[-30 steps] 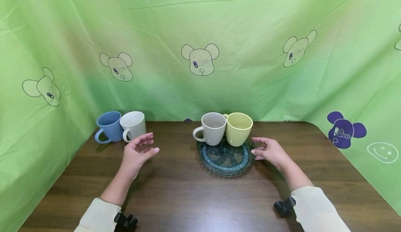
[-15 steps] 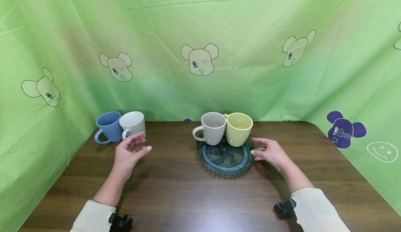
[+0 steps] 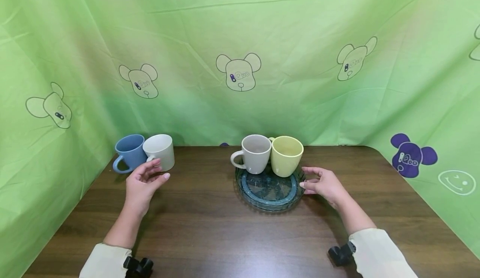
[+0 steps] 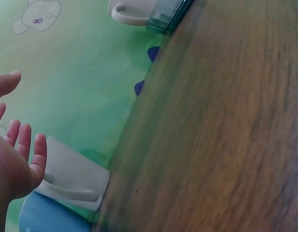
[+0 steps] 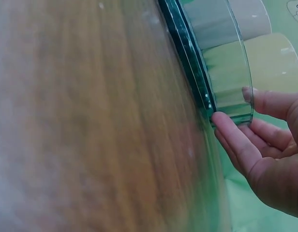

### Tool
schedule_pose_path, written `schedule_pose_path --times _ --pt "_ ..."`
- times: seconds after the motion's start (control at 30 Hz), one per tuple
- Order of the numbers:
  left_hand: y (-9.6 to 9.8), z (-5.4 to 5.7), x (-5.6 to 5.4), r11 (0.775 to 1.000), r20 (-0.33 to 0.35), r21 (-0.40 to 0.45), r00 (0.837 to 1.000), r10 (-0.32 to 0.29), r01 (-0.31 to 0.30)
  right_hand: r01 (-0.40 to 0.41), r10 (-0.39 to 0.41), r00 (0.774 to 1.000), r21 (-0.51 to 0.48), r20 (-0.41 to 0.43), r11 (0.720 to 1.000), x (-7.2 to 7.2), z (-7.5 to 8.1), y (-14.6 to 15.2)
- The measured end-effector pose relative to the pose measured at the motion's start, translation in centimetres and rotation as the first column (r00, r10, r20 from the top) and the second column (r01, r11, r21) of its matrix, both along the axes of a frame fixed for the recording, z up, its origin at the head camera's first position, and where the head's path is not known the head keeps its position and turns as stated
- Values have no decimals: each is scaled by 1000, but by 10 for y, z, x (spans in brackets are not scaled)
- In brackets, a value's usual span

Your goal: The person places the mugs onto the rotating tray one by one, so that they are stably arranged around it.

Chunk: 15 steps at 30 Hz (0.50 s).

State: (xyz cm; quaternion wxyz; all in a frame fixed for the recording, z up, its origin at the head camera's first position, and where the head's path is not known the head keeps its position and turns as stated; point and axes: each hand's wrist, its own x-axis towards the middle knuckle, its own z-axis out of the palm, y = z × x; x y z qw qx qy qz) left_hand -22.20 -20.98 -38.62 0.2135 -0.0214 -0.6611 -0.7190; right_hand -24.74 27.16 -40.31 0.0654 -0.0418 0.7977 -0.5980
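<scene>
My left hand (image 3: 139, 188) hovers in front of the white mug (image 3: 161, 151), fingers loosely bent and holding nothing. Beside that mug stands a blue mug (image 3: 130, 151). In the left wrist view the white mug (image 4: 83, 169) shows just past my fingertips. On the right, a round see-through blue-green tray (image 3: 270, 206) carries a grey mug (image 3: 256, 155) and a yellow mug (image 3: 286, 157) at its back. My right hand (image 3: 324, 186) holds the tray's right rim. In the right wrist view my thumb is at the upper rim, with the fingers on the outside wall (image 5: 243, 118).
The brown wooden table (image 3: 210, 236) runs back to a green printed curtain (image 3: 240, 23), which also hangs at both sides. Black wrist cameras sit at both cuffs, one by the left sleeve (image 3: 105, 263).
My left hand has moved left and slightly toward me, leaving more of the white mug in sight. The right hand, the tray and the mugs stay where they were.
</scene>
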Motion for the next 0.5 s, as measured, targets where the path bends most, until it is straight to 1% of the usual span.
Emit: schedule_pose_path --times 0.27,0.4,0.5 --pt "-8 -2 -4 995 -4 32 996 92 -92 34 -33 999 -34 25 999 5 1 -4" --pt "-12 -5 -7 990 -2 37 991 137 -137 44 -44 999 -19 23 999 7 1 -4" --pt "-15 -6 -8 986 -13 49 987 160 -159 48 -48 999 0 7 999 7 0 -4"
